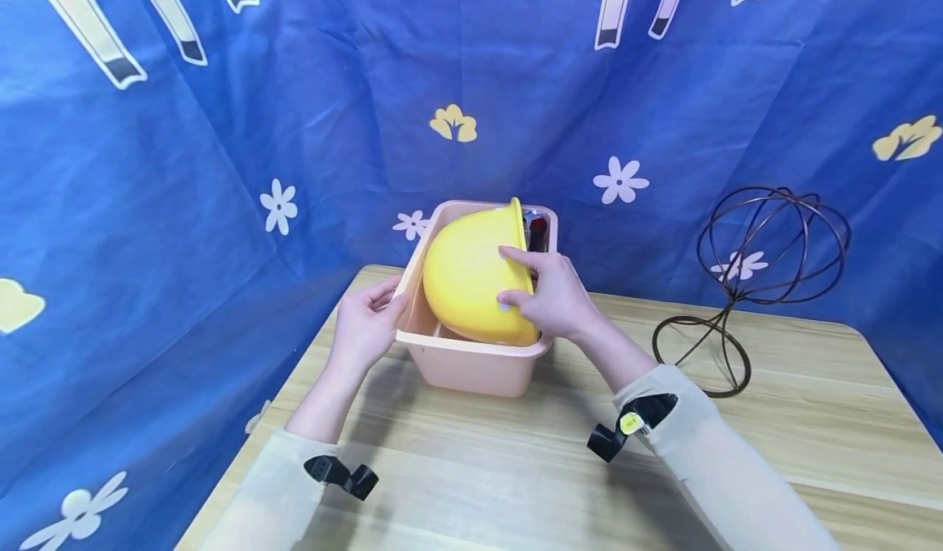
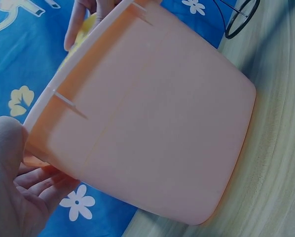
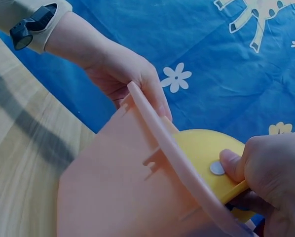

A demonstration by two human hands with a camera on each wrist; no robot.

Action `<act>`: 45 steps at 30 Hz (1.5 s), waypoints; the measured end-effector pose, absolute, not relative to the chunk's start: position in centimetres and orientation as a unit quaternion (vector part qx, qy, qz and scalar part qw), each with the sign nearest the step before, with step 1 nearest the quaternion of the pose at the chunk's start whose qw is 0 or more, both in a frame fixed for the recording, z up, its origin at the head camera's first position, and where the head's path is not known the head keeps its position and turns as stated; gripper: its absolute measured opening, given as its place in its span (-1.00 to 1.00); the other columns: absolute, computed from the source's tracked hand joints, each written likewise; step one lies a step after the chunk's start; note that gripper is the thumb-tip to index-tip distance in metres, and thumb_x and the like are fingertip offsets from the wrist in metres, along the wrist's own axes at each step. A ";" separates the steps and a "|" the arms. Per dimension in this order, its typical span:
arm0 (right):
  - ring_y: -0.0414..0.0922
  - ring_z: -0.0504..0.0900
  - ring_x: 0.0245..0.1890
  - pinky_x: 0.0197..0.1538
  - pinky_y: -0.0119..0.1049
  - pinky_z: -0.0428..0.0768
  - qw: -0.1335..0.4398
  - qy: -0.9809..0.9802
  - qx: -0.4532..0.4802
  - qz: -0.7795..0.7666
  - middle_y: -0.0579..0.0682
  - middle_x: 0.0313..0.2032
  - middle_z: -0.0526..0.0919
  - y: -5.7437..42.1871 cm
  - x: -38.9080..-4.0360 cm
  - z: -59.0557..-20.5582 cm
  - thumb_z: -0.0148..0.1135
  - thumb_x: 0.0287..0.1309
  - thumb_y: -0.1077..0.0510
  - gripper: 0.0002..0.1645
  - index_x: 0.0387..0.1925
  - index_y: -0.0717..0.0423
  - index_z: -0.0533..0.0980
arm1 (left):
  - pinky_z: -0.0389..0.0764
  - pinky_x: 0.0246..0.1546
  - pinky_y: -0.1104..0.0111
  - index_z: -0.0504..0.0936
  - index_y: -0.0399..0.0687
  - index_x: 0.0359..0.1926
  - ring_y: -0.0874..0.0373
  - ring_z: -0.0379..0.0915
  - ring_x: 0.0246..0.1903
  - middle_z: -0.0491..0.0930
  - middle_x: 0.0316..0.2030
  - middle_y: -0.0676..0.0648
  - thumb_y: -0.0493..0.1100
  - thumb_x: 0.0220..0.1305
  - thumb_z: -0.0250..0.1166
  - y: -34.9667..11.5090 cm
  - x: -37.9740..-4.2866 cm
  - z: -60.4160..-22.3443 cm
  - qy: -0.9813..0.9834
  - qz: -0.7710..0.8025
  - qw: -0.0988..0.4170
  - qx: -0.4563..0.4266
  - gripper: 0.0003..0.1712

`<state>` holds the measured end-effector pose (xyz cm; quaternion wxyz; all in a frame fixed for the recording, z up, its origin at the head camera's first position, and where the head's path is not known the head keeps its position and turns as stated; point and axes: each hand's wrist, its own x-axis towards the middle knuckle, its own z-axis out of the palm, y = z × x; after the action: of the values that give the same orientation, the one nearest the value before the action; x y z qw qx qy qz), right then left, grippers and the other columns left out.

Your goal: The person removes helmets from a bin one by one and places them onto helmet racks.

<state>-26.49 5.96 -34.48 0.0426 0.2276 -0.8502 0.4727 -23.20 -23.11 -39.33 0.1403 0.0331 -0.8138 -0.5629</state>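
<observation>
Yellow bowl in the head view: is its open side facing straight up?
No: the yellow bowl is tipped on its side in the pink bin, its open side facing right.

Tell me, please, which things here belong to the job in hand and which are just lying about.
In the job: yellow domed object, right hand gripping; pink bin, left hand on rim.
Lying about: brown wire stand; perhaps dark item inside bin.

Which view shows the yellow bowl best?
The head view: most of the yellow bowl shows, tilted in the pink bin. The right wrist view shows part, the bin and right hand hiding some; the left wrist view, a sliver past the rim.
</observation>
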 end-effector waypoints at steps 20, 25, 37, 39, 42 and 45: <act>-0.01 0.72 0.11 0.16 -0.17 0.67 0.099 -0.761 0.237 0.596 0.16 0.24 0.65 8.6 -26.5 -31.5 0.66 0.01 0.37 -0.20 0.34 0.12 0.61 | 0.72 0.00 0.19 0.65 -0.16 0.34 -0.12 0.71 0.05 0.74 0.03 -0.31 -0.20 0.46 0.37 -23.0 -23.1 -39.4 -0.823 -0.549 0.138 0.036 -0.53; 0.00 0.74 0.08 0.13 -0.20 0.68 0.118 -0.742 0.244 0.613 0.16 0.20 0.69 9.2 -26.3 -30.7 0.68 -0.04 0.39 -0.20 0.31 0.15 0.63 | 0.73 -0.03 0.23 0.66 -0.18 0.33 -0.14 0.72 0.03 0.75 0.01 -0.32 -0.22 0.45 0.37 -23.1 -23.1 -39.4 -0.822 -0.550 0.142 0.035 -0.54; 0.05 0.77 0.05 0.08 -0.21 0.71 0.142 -0.707 0.259 0.642 0.21 0.17 0.70 10.7 -26.3 -28.8 0.64 -0.06 0.48 -0.23 0.27 0.27 0.62 | 0.72 -0.03 0.22 0.65 -0.21 0.33 -0.17 0.71 0.04 0.74 0.00 -0.36 -0.22 0.45 0.38 -23.3 -23.3 -39.4 -0.822 -0.549 0.147 0.027 -0.53; 0.05 0.77 0.05 0.07 -0.21 0.71 0.141 -0.704 0.258 0.646 0.22 0.17 0.70 10.9 -26.3 -28.5 0.63 -0.06 0.48 -0.23 0.27 0.26 0.63 | 0.71 -0.02 0.21 0.65 -0.21 0.33 -0.17 0.71 0.04 0.73 0.00 -0.37 -0.22 0.45 0.38 -23.3 -23.3 -39.4 -0.820 -0.553 0.145 0.027 -0.53; 0.03 0.78 0.04 0.05 -0.20 0.72 0.144 -0.695 0.261 0.654 0.24 0.16 0.70 11.3 -26.3 -28.1 0.62 -0.07 0.51 -0.23 0.26 0.28 0.63 | 0.71 -0.01 0.21 0.65 -0.21 0.33 -0.18 0.70 0.05 0.72 0.02 -0.38 -0.22 0.46 0.38 -23.3 -23.2 -39.3 -0.819 -0.556 0.140 0.026 -0.53; -0.01 0.78 0.02 0.02 -0.21 0.73 0.151 -0.684 0.267 0.662 0.25 0.17 0.70 11.8 -26.3 -27.7 0.60 -0.08 0.55 -0.24 0.25 0.30 0.63 | 0.70 -0.01 0.21 0.65 -0.21 0.33 -0.18 0.70 0.06 0.72 0.03 -0.39 -0.22 0.46 0.38 -23.2 -23.2 -39.2 -0.822 -0.552 0.139 0.027 -0.53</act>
<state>-26.30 11.85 -27.74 0.1505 0.2675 -0.6842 0.6615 -23.17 -23.22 -39.19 0.1386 0.0268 -0.8218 -0.5520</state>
